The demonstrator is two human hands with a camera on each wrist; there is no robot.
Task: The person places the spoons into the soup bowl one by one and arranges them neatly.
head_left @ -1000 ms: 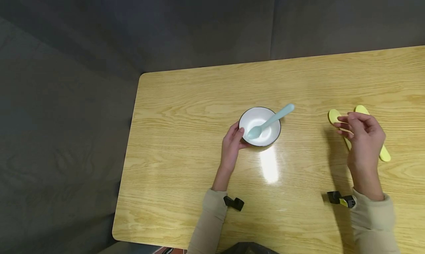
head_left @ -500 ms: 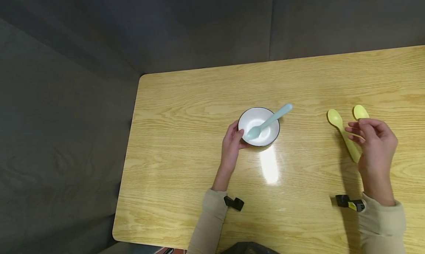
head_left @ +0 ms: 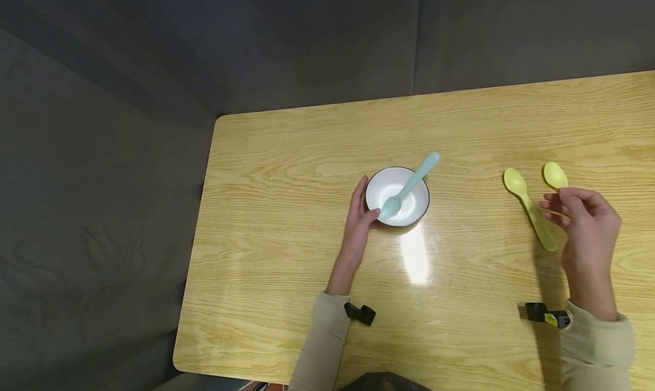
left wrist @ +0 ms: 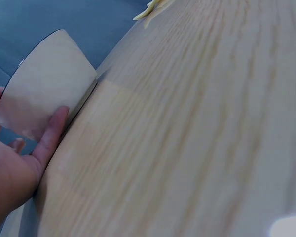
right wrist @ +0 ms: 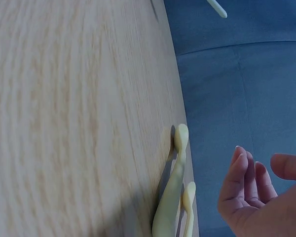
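A white bowl (head_left: 391,181) with a dark rim stands on the wooden table. My left hand (head_left: 356,223) grips its left side, the thumb at the rim and near the head of a light-blue spoon (head_left: 417,178). That spoon leans in the bowl, its handle sticking out over the far right rim. In the left wrist view, fingers lie against the bowl's outer wall (left wrist: 54,81). My right hand (head_left: 591,229) hovers above two yellow spoons, fingers loosely bent and holding nothing. One yellow spoon (head_left: 530,209) lies in full sight; the other yellow spoon (head_left: 555,175) is mostly hidden beneath the hand.
The wooden table (head_left: 266,237) has its left edge and rounded corners in view. A dark fabric partition (head_left: 307,44) rises behind the table and along its left side. Glare shows on the tabletop below the bowl.
My right hand has moved right and slightly nearer, uncovering the left yellow spoon. The light-blue spoon's handle has swung left in the bowl. My left thumb has shifted inward at the rim.
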